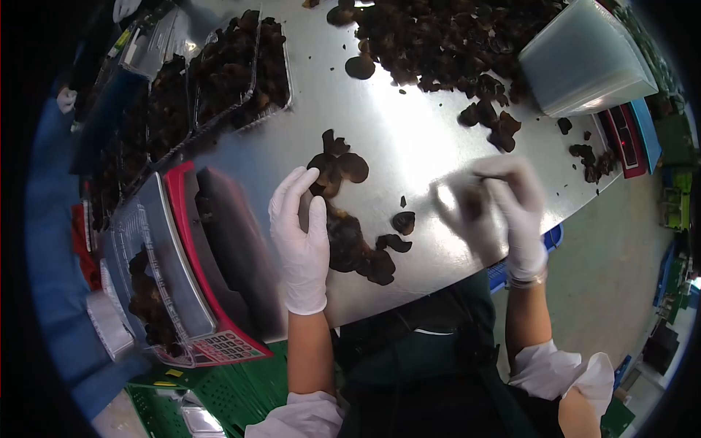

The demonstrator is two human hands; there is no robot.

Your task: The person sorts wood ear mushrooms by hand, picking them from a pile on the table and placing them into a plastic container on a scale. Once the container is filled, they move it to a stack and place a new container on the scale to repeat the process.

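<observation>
White gloves cover both hands. My left hand (301, 237) rests at the left side of a small group of dark brown, ear-like pieces (349, 239) on the metal table (307, 95); its thumb and fingers are apart, the fingertips beside the upper pieces (336, 169). Over the table to the right, my right hand (511, 208) is blurred, its fingers bent down together near a dark blurred piece (473, 201); whether it grips that piece is unclear. Between the hands lie a few loose pieces (403, 222).
A large dark heap (445, 44) lies at the back, beside stacked clear containers (588, 62). Filled clear trays (241, 66) stand back left. A red scale (212, 270) holds a part-filled tray (157, 270). Another scale (624, 139) sits right. Green crates (234, 394) are below.
</observation>
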